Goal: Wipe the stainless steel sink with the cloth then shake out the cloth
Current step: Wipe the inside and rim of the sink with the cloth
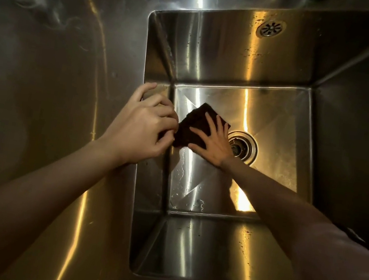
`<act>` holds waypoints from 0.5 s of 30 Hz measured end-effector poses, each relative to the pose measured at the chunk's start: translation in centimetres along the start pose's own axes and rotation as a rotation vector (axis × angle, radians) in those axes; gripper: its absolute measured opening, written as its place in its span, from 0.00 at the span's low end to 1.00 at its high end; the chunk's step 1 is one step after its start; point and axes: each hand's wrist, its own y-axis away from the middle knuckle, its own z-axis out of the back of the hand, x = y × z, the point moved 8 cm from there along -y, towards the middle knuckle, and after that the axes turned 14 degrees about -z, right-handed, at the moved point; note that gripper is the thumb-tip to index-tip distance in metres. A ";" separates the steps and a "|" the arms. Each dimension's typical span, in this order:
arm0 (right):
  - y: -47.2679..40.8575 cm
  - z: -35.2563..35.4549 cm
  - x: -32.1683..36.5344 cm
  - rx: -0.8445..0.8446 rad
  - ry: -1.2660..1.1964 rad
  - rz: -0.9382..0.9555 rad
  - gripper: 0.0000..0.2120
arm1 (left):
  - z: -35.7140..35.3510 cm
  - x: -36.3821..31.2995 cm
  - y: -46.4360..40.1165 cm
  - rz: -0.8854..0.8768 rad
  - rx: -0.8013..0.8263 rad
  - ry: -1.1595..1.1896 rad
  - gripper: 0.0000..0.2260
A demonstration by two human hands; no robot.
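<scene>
deep rectangular stainless steel sink (pixel 216 55), water streaks on the floor. dark brown square cloth (pixel 199 124) lies flat on the sink floor, toward its left wall, just beside the round metal drain (pixel 243 148) at the floor's middle. right hand (pixel 212 141) spread, fingers straight, palm pressing the cloth down; its heel partly covers the drain's edge. left hand (pixel 143 125) at the sink's left rim, fingers curled, apparently pinching the cloth's left corner. round overflow grate (pixel 271 29) on the far wall, near its right corner.
</scene>
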 end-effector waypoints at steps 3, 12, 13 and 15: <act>1.4 -0.1 -1.4 -0.025 -0.049 0.028 0.25 | 0.2 -0.1 -0.1 -0.002 -0.015 -0.001 0.12; -4.5 3.0 -3.9 -0.098 -0.129 -0.133 0.26 | 0.3 0.0 -0.1 0.013 -0.003 0.011 0.13; -5.7 3.3 -3.6 -0.102 -0.137 -0.177 0.25 | 0.3 0.0 -0.1 0.015 0.000 0.010 0.13; -7.9 3.7 -2.4 -0.093 -0.169 -0.253 0.24 | 0.2 0.0 -0.1 0.018 0.011 0.006 0.12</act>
